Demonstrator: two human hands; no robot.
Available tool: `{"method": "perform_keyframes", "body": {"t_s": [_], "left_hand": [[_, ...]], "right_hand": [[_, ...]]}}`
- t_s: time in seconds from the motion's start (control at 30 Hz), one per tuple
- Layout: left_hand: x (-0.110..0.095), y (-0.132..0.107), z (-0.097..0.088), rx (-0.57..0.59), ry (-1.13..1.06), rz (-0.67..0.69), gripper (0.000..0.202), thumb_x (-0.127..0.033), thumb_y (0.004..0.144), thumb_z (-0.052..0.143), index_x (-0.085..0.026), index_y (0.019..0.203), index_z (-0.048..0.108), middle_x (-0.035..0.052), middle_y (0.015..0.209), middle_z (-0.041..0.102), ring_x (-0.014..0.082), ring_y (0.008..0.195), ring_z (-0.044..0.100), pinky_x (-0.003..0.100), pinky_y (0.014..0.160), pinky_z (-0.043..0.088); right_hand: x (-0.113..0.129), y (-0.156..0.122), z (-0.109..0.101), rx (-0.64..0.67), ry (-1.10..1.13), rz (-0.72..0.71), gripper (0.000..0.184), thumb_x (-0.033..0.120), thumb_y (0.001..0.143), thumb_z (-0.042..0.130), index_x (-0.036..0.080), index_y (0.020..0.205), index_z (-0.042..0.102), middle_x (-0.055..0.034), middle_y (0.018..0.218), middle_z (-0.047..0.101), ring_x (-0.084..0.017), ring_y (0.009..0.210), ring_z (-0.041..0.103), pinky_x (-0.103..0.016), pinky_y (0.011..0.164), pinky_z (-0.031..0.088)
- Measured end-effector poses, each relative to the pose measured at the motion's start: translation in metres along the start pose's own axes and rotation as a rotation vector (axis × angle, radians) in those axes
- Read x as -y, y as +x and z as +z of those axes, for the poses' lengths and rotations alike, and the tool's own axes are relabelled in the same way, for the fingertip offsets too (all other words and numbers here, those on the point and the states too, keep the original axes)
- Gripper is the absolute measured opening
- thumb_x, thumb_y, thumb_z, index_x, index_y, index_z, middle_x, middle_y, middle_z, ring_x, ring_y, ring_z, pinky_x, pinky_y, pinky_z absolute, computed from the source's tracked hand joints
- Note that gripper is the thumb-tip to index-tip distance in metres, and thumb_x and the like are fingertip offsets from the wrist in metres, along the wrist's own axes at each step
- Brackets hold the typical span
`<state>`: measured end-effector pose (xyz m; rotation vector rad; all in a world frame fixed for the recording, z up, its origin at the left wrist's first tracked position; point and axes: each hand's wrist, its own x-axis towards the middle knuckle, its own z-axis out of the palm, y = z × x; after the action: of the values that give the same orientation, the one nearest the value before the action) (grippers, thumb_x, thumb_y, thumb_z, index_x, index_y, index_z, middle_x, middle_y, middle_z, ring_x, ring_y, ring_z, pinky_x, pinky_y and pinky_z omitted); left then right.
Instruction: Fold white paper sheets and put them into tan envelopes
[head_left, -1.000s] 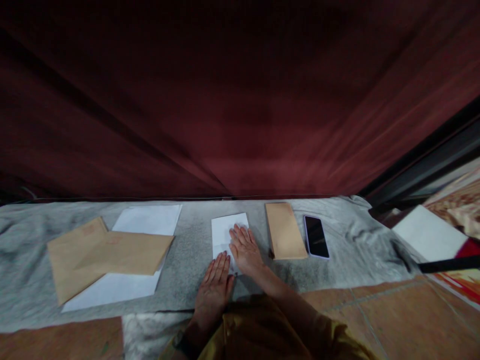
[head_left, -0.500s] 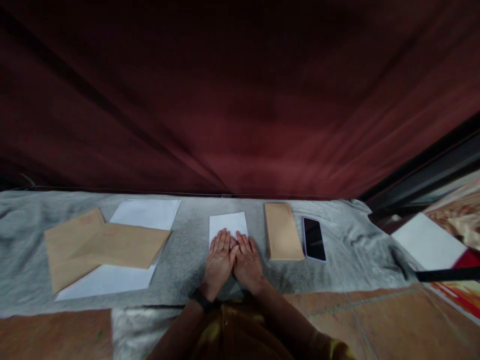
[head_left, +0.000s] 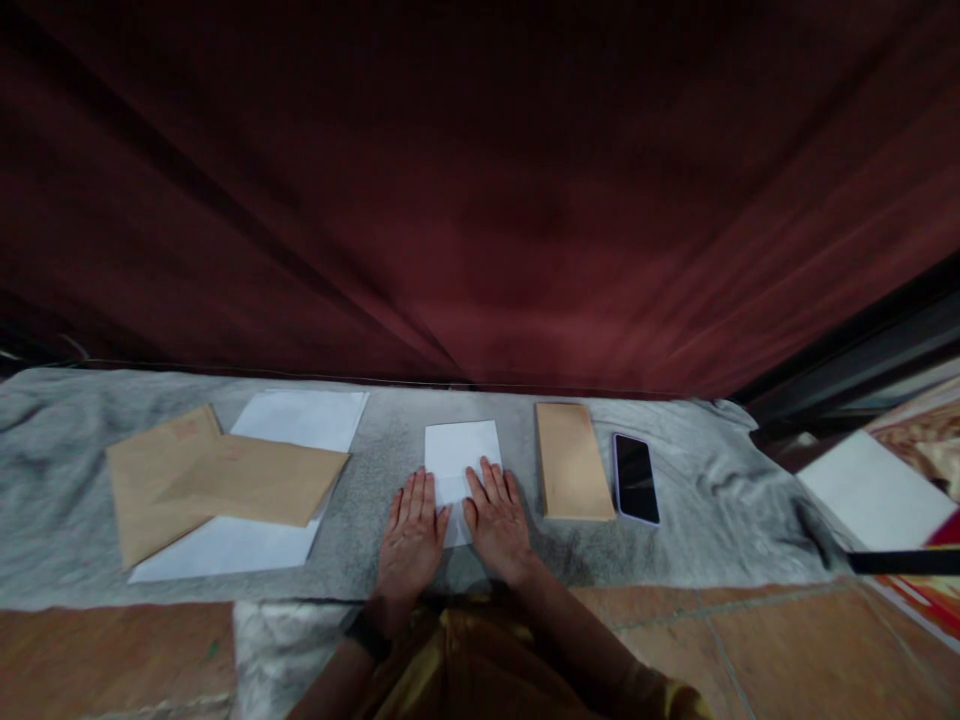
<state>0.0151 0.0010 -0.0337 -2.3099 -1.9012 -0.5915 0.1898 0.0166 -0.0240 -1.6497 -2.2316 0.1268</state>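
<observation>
A sheet of white paper lies in front of me on a grey cloth, with a crease running across its lower half. My left hand rests flat along the paper's left edge, fingers stretched out. On the right side of the sheet lies my right hand, palm down with fingers spread. Neither hand grips anything. The paper's lower part shows between the two hands, and its side edges there are partly covered by them.
A stack of brown envelopes lies right of the paper, beside a phone. To the left, two brown envelopes overlap white sheets. The grey cloth covers the surface; a dark red curtain hangs behind.
My hands have moved apart from their place together on the paper, the left one sliding left to its edge. More of the sheet, including a crease and its lower part, now shows.
</observation>
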Motion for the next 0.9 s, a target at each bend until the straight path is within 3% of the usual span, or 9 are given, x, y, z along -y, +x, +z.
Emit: {"method": "perform_keyframes", "body": {"t_s": [0.17, 0.27, 0.47, 0.63, 0.9], "left_hand": [[0.006, -0.007, -0.005, -0.041, -0.001, -0.049, 0.065, -0.039, 0.103, 0.035, -0.011, 0.161, 0.024, 0.02, 0.157, 0.045, 0.0336, 0.146, 0.043, 0.055, 0.117, 0.038], [-0.004, -0.011, -0.01, -0.065, -0.007, -0.066, 0.066, -0.035, 0.103, 0.035, -0.01, 0.162, 0.019, 0.0214, 0.159, 0.041, 0.0344, 0.147, 0.041, 0.055, 0.116, 0.04], [-0.032, -0.025, -0.004, -0.017, -0.084, 0.158, 0.063, -0.037, 0.103, 0.037, -0.016, 0.161, 0.026, 0.015, 0.16, 0.041, 0.0285, 0.149, 0.039, 0.047, 0.117, 0.042], [-0.019, -0.033, -0.003, 0.003, -0.052, 0.22, 0.065, -0.042, 0.101, 0.042, -0.014, 0.159, 0.031, 0.017, 0.155, 0.048, 0.0293, 0.145, 0.045, 0.046, 0.117, 0.042], [-0.004, -0.043, -0.016, -0.004, -0.034, 0.193, 0.076, -0.046, 0.102, 0.041, -0.014, 0.164, 0.011, 0.0191, 0.156, 0.046, 0.0318, 0.144, 0.046, 0.049, 0.116, 0.043]], "right_hand": [[0.001, -0.001, 0.0, -0.025, 0.008, 0.003, 0.053, 0.037, 0.105, 0.046, 0.023, 0.156, 0.041, -0.0103, 0.165, 0.033, -0.027, 0.151, 0.034, -0.049, 0.123, 0.026], [0.001, -0.002, 0.0, -0.025, 0.01, 0.011, 0.053, 0.037, 0.105, 0.045, 0.023, 0.156, 0.041, -0.0101, 0.165, 0.032, -0.027, 0.151, 0.034, -0.049, 0.123, 0.025], [-0.001, 0.0, 0.0, -0.006, 0.017, -0.008, 0.05, 0.035, 0.106, 0.044, 0.024, 0.154, 0.044, -0.0094, 0.165, 0.033, -0.028, 0.151, 0.033, -0.051, 0.122, 0.028], [-0.003, -0.002, -0.002, -0.046, 0.023, 0.007, 0.05, 0.037, 0.106, 0.045, 0.022, 0.153, 0.045, -0.008, 0.163, 0.038, -0.026, 0.149, 0.037, -0.049, 0.123, 0.027], [-0.017, -0.024, -0.007, -0.073, -0.026, 0.076, 0.06, 0.04, 0.106, 0.042, 0.012, 0.158, 0.036, -0.011, 0.161, 0.04, -0.028, 0.148, 0.038, -0.046, 0.123, 0.026]]}}
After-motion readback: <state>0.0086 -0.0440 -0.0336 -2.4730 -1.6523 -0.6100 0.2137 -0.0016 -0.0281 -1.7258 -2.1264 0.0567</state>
